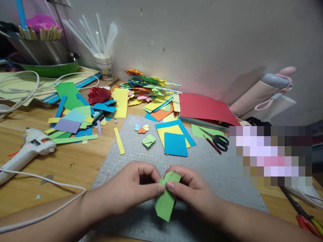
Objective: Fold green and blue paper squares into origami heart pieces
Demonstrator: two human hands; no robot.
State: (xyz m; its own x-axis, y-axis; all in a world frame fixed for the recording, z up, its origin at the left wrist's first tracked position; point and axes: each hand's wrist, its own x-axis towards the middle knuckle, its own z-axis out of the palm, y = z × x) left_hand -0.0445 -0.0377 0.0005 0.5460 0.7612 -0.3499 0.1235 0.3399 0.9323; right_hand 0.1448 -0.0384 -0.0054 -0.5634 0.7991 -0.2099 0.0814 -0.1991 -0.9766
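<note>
My fingers [170,185], left hand [142,183] and right hand [189,185] alike, pinched the folded green paper [165,204] near its upper end, probably to steady its crease.

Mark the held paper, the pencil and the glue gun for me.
Held paper [165,203]: head view, on its lower half.
Pencil [212,144]: head view, mid-shaft.
Glue gun [24,153]: head view, on its white body near the handle.
</note>
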